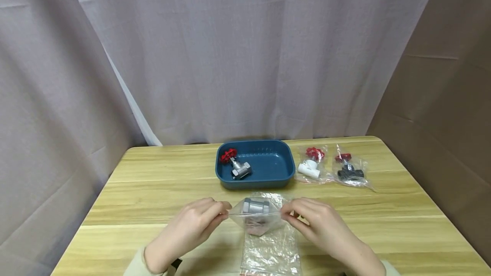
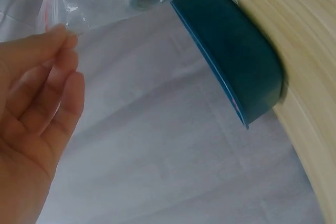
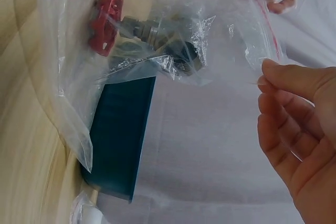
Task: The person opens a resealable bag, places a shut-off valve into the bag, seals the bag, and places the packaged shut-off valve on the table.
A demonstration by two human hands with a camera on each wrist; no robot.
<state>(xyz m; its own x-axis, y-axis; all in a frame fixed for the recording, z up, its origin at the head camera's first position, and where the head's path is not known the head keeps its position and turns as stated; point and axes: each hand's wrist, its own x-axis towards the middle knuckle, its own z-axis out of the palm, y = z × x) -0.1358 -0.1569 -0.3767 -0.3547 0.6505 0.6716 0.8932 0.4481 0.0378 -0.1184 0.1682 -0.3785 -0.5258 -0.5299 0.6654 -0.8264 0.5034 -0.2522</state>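
Note:
Both hands stretch a clear zip bag [image 1: 275, 221] between them over the near part of the table. My left hand [image 1: 195, 220] pinches one top corner between thumb and fingertips, and my right hand [image 1: 319, 219] pinches the opposite corner. Inside the bag sits a grey metal valve [image 1: 255, 206]; its red handwheel [image 3: 106, 23] shows at the bag's bottom in the right wrist view. Beneath it, a clear zip bag [image 1: 272, 252] lies flat on the table. From these views I cannot tell whether the held bag's seal is closed.
Behind the hands stands a blue tray [image 1: 264, 183] with a metal valve [image 1: 241, 169] and its red handwheel lying at the left. To its right lie a bagged white valve [image 1: 310, 169] and a bagged black valve [image 1: 350, 173]. Grey curtains [image 1: 245, 54] hang behind the wooden table [image 1: 153, 173].

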